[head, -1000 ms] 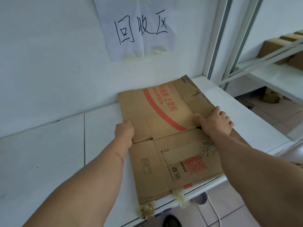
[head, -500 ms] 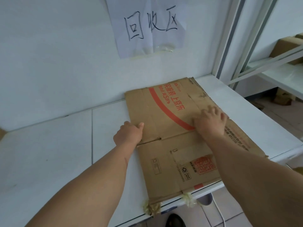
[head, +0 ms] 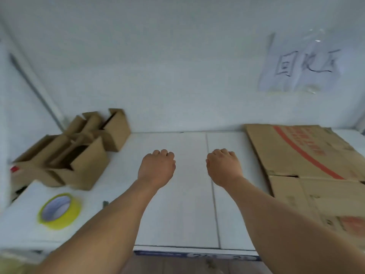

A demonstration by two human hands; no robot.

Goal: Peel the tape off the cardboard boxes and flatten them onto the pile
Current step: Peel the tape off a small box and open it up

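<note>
One head-worn view looks forward and down, close over the white table (head: pixel 189 204).

Motion blur smears the wall sign (head: pixel 300 64) and the print on the flattened cardboard (head: pixel 308 155), which the right edge cuts off.

Surface (head: pixel 187 194) white, thin grey seams. Flat cardboard (head: pixel 296 151) brown, diagonal red-orange stripe, red print; red patch near lower corner. Boxes (head: pixel 79 155) plain brown, one small red mark. Tape roll (head: pixel 59 210) yellow. Paper sign (head: pixel 300 66) white, black handwritten characters. Wall pale grey-white.
</note>
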